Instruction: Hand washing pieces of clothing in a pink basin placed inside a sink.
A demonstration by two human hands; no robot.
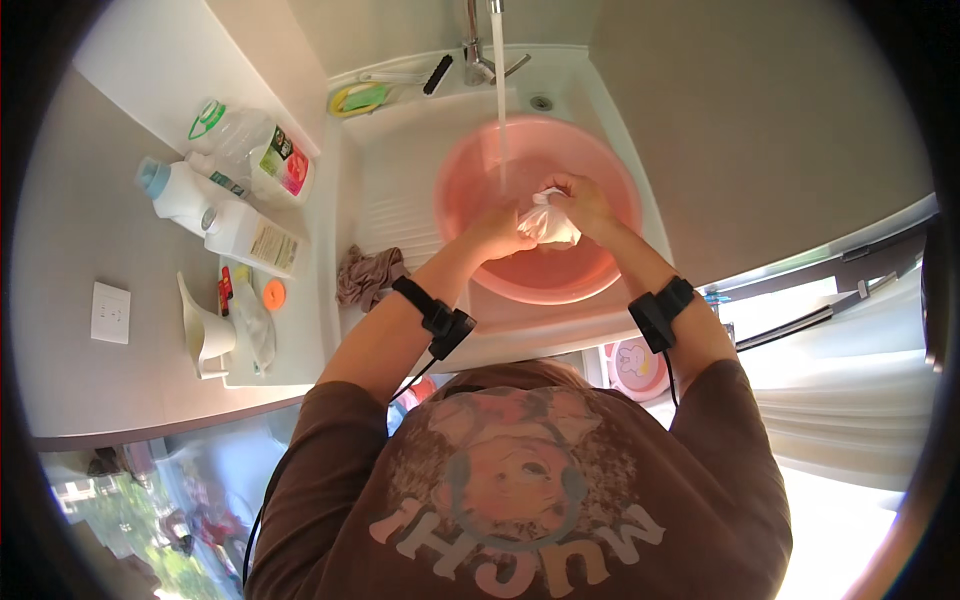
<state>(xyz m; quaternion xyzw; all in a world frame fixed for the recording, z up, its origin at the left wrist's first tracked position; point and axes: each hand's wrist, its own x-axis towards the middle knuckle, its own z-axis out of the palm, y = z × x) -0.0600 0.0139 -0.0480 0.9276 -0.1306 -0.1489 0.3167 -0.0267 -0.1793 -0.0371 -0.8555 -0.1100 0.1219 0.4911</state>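
Over a pink basin [460,165] in the sink, both hands hold a small white wet-looking cloth [553,225]. My left hand [497,233] grips its left side with bent fingers. At its upper right, my right hand [585,203] has the fingers closed on a bunched part of the fabric. From the tap [475,68] at the back, a stream of water [500,110] falls into the basin just beyond and left of the cloth. What lies under the cloth in the basin is hard to make out.
The white sink [375,165] has a ribbed washboard slope at left. A crumpled brownish cloth [370,275] lies near its left edge. Brushes [438,75] rest on the back ledge. Several bottles [255,235] and a white scoop [205,325] stand on the left counter. A wall rises at right.
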